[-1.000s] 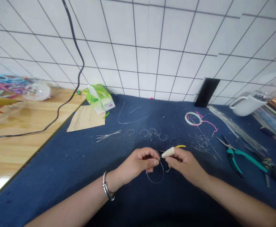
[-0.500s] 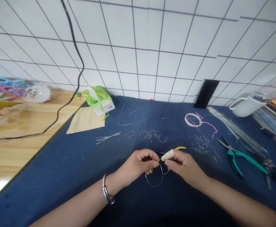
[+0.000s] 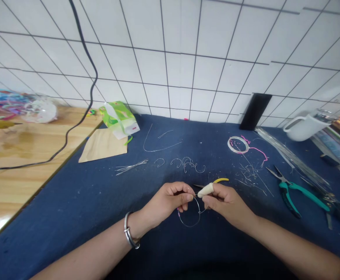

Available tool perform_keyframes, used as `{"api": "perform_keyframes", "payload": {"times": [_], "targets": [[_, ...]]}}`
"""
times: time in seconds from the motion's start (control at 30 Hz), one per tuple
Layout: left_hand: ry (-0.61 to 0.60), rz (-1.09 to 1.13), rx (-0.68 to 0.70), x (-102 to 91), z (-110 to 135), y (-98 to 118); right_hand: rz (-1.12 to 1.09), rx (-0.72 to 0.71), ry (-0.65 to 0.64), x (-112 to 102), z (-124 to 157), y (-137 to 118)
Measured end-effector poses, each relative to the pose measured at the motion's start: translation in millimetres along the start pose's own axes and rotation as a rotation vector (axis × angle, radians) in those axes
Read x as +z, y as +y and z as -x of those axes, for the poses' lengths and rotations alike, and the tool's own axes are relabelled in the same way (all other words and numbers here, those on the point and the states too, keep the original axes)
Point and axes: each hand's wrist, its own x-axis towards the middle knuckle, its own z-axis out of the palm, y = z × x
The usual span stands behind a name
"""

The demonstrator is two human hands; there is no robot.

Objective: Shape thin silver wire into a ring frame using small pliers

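Note:
A thin silver wire loop (image 3: 190, 226) with small pink beads hangs below my fingers, over the dark blue cloth. My left hand (image 3: 172, 200) pinches the loop near its upper end. Just to the right, my right hand (image 3: 225, 202) is closed, its index finger wrapped in a white cover; it pinches a wire end whose curled tip meets the loop's side. Behind the fingers lie yellow-handled pliers (image 3: 221, 180), partly hidden by my right hand. Several bent wire pieces (image 3: 189, 163) rest beyond my hands.
Teal pliers (image 3: 304, 194) lie at right, near wire scraps (image 3: 250, 173) and a white ring dish (image 3: 228, 144) with pink beads. Straight wires (image 3: 131, 167), a wooden board (image 3: 102, 146) and a green packet (image 3: 119, 116) are at left. A white mug (image 3: 300, 128) stands by the wall.
The curled wire tip beside my right hand has moved left against the loop. Both hands keep their pinch, and the whole view has shifted slightly.

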Motion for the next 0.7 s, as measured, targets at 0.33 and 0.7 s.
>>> {"api": "perform_keyframes", "payload": {"times": [0.33, 0.7], "targets": [[-0.057, 0.107, 0.006, -1.7, 0, 3, 0.574, -0.266, 0.054, -23, 1, -5], [-0.037, 0.217, 0.014, -6.3, 0, 4, 1.351, -0.259, -0.070, -35, 6, -4]]}}
